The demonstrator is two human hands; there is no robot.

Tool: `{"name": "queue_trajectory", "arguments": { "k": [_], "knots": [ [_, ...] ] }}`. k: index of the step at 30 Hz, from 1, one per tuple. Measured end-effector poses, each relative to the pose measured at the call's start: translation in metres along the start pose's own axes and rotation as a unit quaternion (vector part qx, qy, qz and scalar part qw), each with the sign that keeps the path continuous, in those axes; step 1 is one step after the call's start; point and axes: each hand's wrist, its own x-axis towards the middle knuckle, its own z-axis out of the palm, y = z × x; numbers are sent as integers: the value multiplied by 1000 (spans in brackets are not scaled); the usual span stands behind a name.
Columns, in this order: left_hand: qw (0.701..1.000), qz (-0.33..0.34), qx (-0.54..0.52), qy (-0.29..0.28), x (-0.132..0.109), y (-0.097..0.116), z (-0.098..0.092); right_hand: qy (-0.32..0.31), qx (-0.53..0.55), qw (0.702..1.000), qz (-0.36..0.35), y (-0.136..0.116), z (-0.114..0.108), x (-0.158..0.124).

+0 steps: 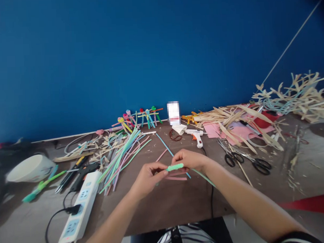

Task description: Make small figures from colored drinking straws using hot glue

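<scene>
Above the table (151, 214), my left hand (150, 177) and right hand (189, 160) pinch a green pipe cleaner (175, 167), likely bendy, best held endwise.

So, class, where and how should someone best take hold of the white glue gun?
Grip the white glue gun by its handle, probably best from the near side: the handle points that way, with the orange trigger on its left.
</scene>
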Motion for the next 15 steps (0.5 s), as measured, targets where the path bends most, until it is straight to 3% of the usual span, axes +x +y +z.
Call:
{"name": "queue_trajectory", "arguments": {
  "k": [4,8,11,15],
  "knots": [
    [987,-78,-130,44,6,-13,5,79,-101,991,-35,5,10,0],
    [983,-90,-141,76,13,-24,9,169,-341,922,-70,3,27,-11],
    [991,-68,-68,88,16,-26,11,188,-464,863,-67,-2,40,-22],
    [986,3,133,97,14,-20,11,169,-539,824,-46,-12,45,-32]
  ]
}}
